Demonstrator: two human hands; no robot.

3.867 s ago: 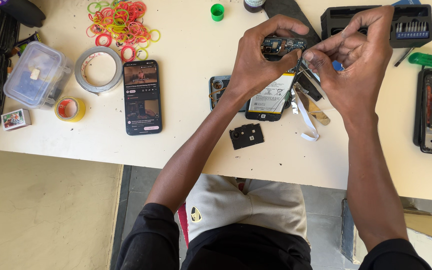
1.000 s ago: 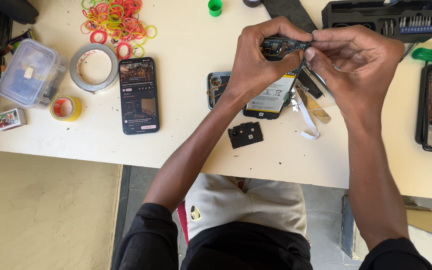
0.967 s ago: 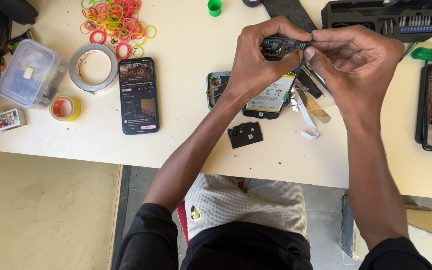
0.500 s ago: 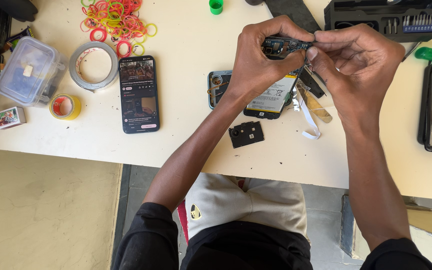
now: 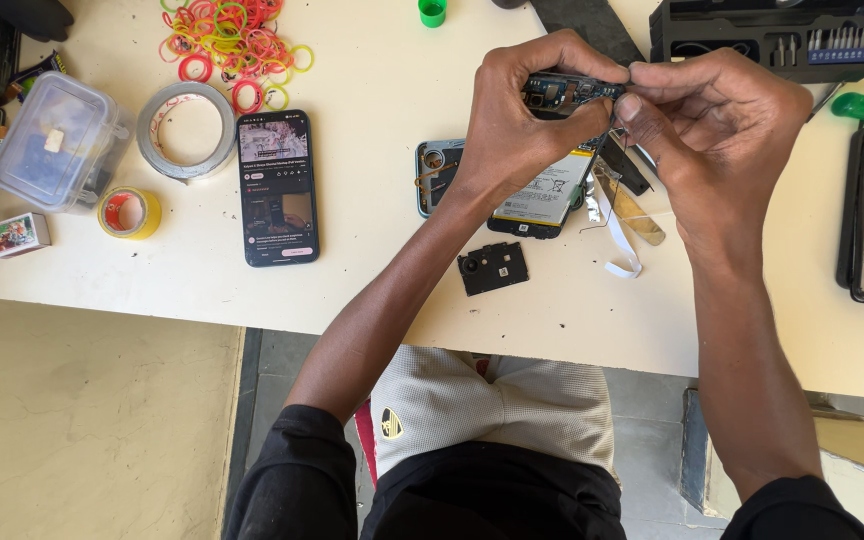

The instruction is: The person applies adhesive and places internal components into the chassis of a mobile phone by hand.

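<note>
Small circuit board [image 5: 564, 92] pinched between left hand [image 5: 522, 130] and right hand [image 5: 717, 135] fingertips — both closed on it; light, stiff, fragile — best held by edges.

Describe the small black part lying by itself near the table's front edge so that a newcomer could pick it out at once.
Start at the opened phone lying under the left hand in the middle of the table. Just below it, toward the near edge, lies a small black rectangular cover by itself. Unlike the white ribbon strip to its right, it is dark, flat and has a round lens hole at one corner.
</note>
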